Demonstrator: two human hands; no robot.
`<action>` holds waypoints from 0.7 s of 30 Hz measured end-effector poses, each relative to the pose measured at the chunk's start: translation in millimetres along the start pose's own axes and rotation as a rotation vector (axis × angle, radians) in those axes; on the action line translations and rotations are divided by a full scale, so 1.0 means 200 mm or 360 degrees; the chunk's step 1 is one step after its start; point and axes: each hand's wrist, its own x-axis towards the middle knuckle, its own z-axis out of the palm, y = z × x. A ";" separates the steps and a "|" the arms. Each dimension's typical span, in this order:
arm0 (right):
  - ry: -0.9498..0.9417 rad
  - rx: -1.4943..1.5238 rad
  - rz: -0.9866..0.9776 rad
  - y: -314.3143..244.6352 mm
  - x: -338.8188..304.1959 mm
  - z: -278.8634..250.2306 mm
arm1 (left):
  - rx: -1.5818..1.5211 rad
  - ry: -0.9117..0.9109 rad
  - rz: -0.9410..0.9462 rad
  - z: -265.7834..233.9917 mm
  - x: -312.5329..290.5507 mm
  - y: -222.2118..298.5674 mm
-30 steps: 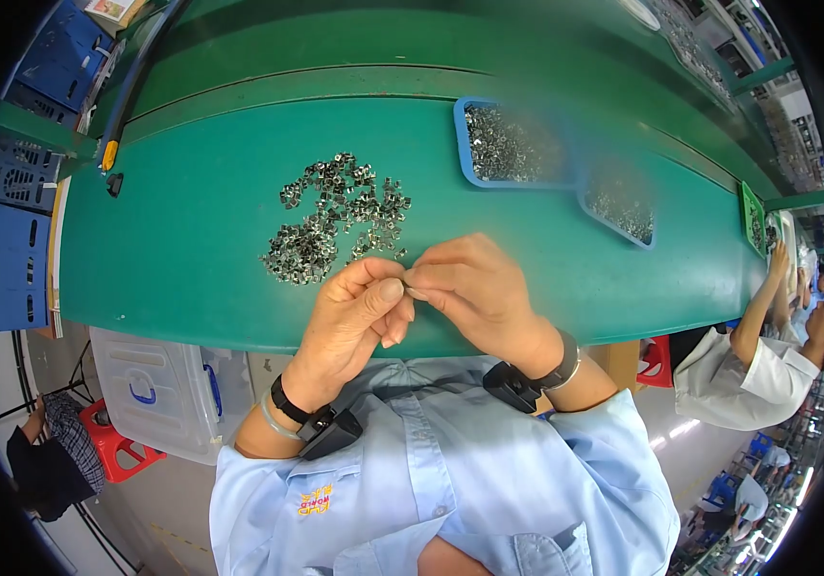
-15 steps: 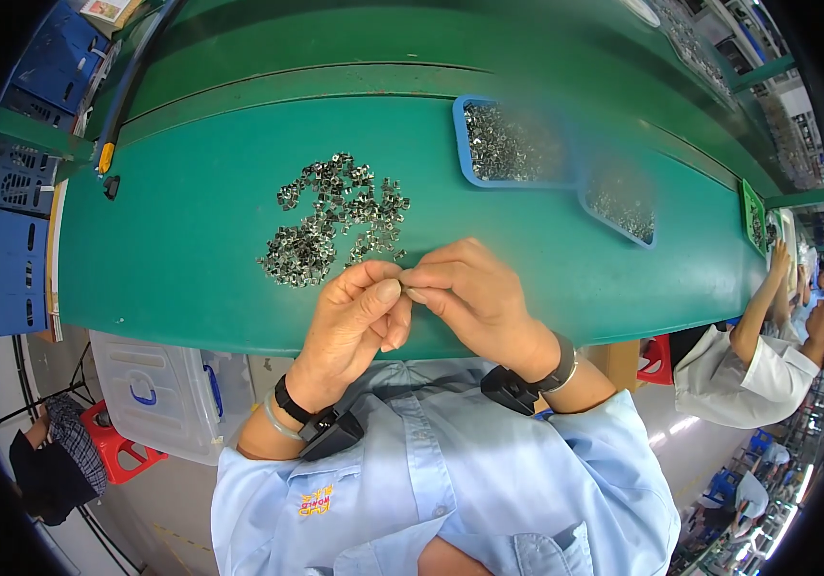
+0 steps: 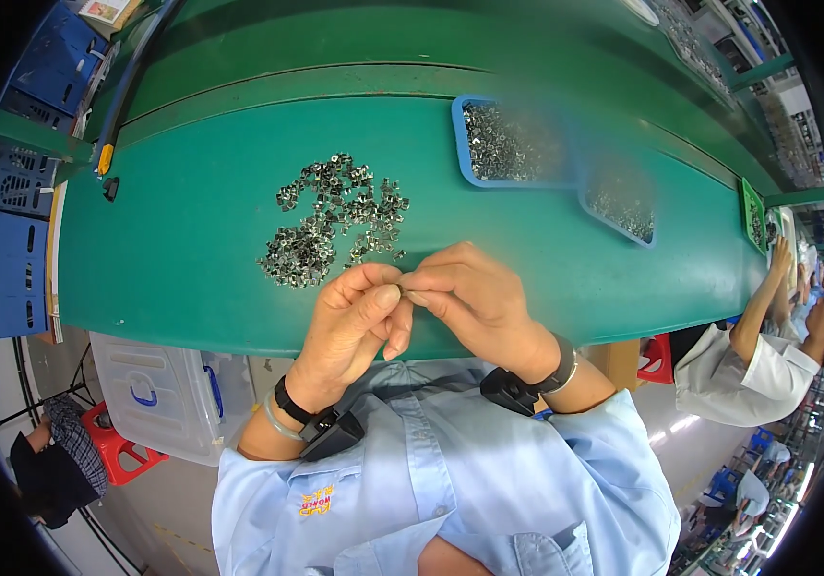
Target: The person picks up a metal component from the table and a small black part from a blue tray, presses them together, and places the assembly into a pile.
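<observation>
Two blue trays [image 3: 463, 146] contain metal parts [image 3: 500, 144]; a pile [image 3: 298, 255] lies leftward on the desk [image 3: 181, 211] — open green surface between. Near the front edge, left hand [image 3: 359, 312] and right hand [image 3: 481, 300] pinch one small piece [image 3: 402, 291], mostly hidden.

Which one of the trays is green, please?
The tray at the right end of the table, beside a co-worker's hand; the other two trays, farther left, are blue.

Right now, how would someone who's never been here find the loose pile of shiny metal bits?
Find the big green table. Look just beyond the left hand for a spread-out pile of small silvery metal bits. It lies loose on the table, while the similar bits farther right sit inside blue trays.
</observation>
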 end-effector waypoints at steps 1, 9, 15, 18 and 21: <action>0.0004 0.0015 0.0003 0.00 0.00 0.00 | 0.0002 0.0002 0.0000 0.00 0.00 0.00; 0.0031 0.0009 0.0038 -0.01 0.00 0.00 | 0.0002 -0.0004 0.0002 0.01 0.00 0.00; 0.0041 0.0015 0.0024 -0.01 0.00 0.00 | 0.0015 0.0000 0.0004 0.01 0.00 0.01; 0.0041 0.0013 0.0014 -0.01 0.00 0.00 | 0.0019 0.0008 0.0000 0.02 -0.01 0.01; 0.0038 0.0017 0.0006 -0.02 0.00 -0.01 | 0.0000 -0.0002 -0.0013 0.02 -0.01 0.01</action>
